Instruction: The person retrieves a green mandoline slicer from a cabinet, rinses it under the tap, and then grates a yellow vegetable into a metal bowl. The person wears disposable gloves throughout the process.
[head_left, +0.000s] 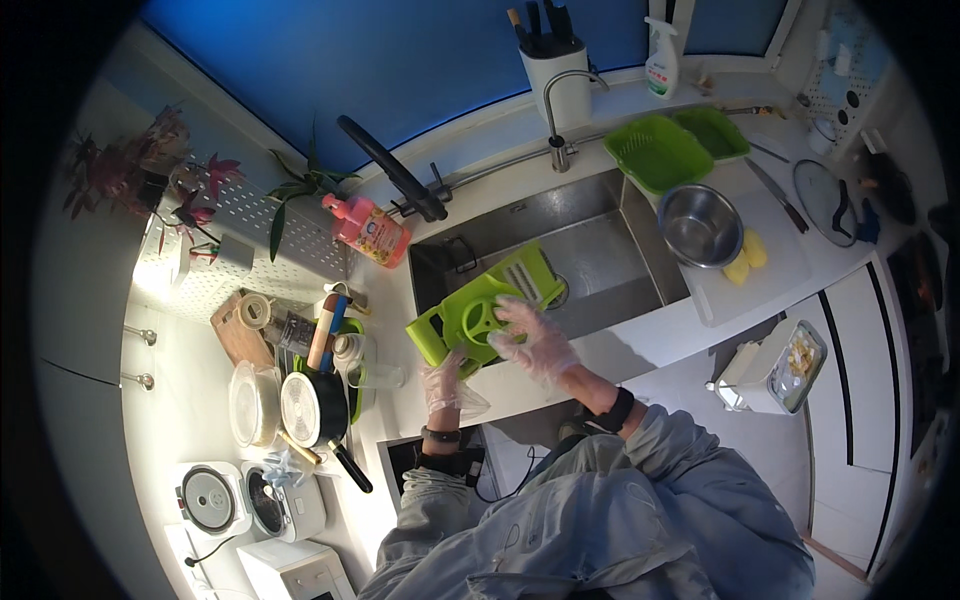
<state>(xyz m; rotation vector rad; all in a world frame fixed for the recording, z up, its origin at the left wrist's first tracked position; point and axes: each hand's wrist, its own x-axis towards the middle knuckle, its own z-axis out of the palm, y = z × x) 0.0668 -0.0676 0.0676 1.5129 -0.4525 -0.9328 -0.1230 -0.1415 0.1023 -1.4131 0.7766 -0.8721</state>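
Note:
A green plastic mandoline slicer (442, 311) lies slantwise over the front left part of the steel sink (600, 255). Its slotted grater plate (519, 276) points into the basin. Wearing a clear disposable glove, my left hand (445, 381) grips the slicer's near edge, with the fingertips partly hidden under it. A round green spoked piece (480, 319) sits on the slicer. My right hand (534, 339), gloved too, has its fingers around the right side of that round piece.
Right of the sink, a steel bowl (700, 226) and peeled potatoes (736, 268) rest on a white cutting board (776, 259), beside a knife (780, 196). Behind are green baskets (660, 169). A black faucet (394, 165) overhangs the sink. Left stand a pink soap bottle (367, 231) and a pan (304, 409).

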